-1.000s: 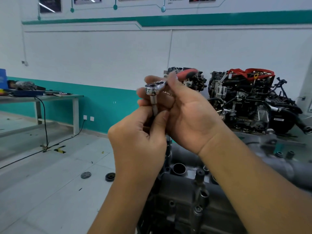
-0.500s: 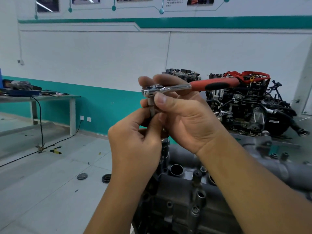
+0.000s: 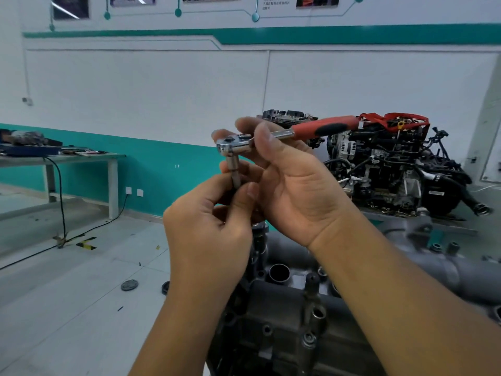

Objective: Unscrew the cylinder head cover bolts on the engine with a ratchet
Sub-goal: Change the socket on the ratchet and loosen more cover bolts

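The ratchet (image 3: 273,137) is held up in the air, above the near engine (image 3: 284,316) and well apart from it. Its shiny head is pinched between thumb and fingers of the right hand (image 3: 292,185), while the red and black handle points away to the far right. The socket (image 3: 233,169) hanging below the head is gripped by the curled fingertips of the left hand (image 3: 208,229).

The tool appears to be in preparation: the socket is being seated or the ratchet direction checked, and no bolt is yet engaged. Next, the socket would need to be lowered squarely onto one of the cover bolts (image 3: 309,340) on the dark engine top below, and the grip shifted out to the handle for leverage.
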`<state>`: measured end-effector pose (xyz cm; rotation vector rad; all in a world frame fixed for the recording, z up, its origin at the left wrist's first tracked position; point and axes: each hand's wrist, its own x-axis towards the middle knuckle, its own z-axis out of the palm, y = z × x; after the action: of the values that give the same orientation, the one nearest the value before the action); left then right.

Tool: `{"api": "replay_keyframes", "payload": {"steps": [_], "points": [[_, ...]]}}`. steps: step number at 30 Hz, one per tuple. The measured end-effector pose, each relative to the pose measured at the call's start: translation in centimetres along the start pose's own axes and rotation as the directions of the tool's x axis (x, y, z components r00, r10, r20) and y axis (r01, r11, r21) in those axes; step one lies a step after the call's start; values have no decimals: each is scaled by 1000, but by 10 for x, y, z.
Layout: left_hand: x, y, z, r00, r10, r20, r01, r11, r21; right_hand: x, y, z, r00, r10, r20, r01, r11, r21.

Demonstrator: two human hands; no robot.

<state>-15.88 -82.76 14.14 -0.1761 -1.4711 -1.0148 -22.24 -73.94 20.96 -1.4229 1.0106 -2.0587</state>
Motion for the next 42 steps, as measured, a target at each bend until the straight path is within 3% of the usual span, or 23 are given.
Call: {"api": "replay_keyframes", "payload": {"steps": [4, 11, 19, 24, 29, 34, 42], "points": [[-2, 1, -1, 998, 25, -57, -17, 991, 131, 0, -1, -1, 999, -9, -38, 8, 1000, -25], [-4, 3, -3, 998, 63, -18, -59, 981, 183, -3, -6, 0, 997, -77, -26, 72, 988, -138], [-3, -2, -2, 996, 81, 31, -85, 981, 177, -2, -4, 1, 997, 60, -42, -61, 998, -26], [-3, 0, -3, 998, 31, 46, -36, 993, 109, -4, -1, -1, 995, -99, 5, 99, 982, -164], [-3, -4, 0, 998, 18, 60, -26, 991, 129, -2, -2, 0, 998, 40, -57, -42, 999, -32], [-2, -3, -1, 998, -35, 52, 31, 997, 73, -2, 0, -1, 996, -85, -12, 82, 985, -152], [-2, -2, -1, 997, -55, 45, 54, 998, 26, -2, -2, -1, 993, -120, 1, 116, 953, -280]]}}
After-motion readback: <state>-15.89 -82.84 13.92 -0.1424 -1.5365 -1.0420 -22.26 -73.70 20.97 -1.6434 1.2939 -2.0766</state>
